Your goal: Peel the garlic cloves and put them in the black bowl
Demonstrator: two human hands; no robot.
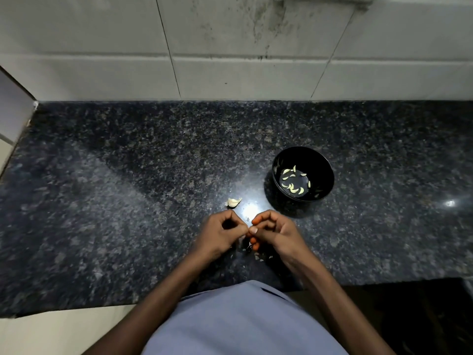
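Observation:
My left hand (221,233) and my right hand (271,233) meet fingertip to fingertip just above the dark granite counter (128,188), pinching a small garlic clove between them; the clove is almost wholly hidden by the fingers. An unpeeled piece of garlic (233,202) lies on the counter just beyond my left hand. The black bowl (325,162) stands to the right and further back, with several peeled cloves (294,187) on its bottom.
Bits of garlic skin (259,257) lie on the counter under my hands. A white tiled wall (230,47) rises behind the counter. The counter's front edge runs close to my body, with a dark gap (422,316) at lower right.

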